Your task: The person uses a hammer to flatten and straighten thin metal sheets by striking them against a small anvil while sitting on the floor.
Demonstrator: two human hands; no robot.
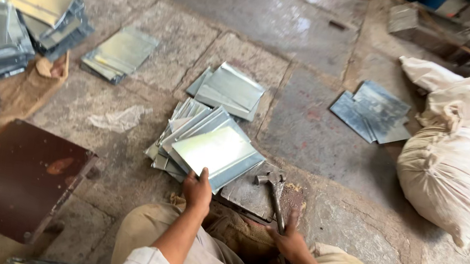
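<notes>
A fanned pile of shiny folded metal sheets (pixel 210 141) lies on the stone floor in front of me. My left hand (pixel 198 190) grips the near edge of the top sheet, thumb on its upper face. My right hand (pixel 289 238) is closed on the handle of a hammer (pixel 274 185), whose head rests on a flat steel block (pixel 248 195) set in the floor. My knees in tan trousers frame the bottom of the view.
More metal sheets lie in piles at the upper left (pixel 36 9), centre left (pixel 120 53), centre (pixel 229 89) and right (pixel 374 111). Stuffed cloth sacks (pixel 455 169) sit at right. A dark red board (pixel 14 177) lies at lower left.
</notes>
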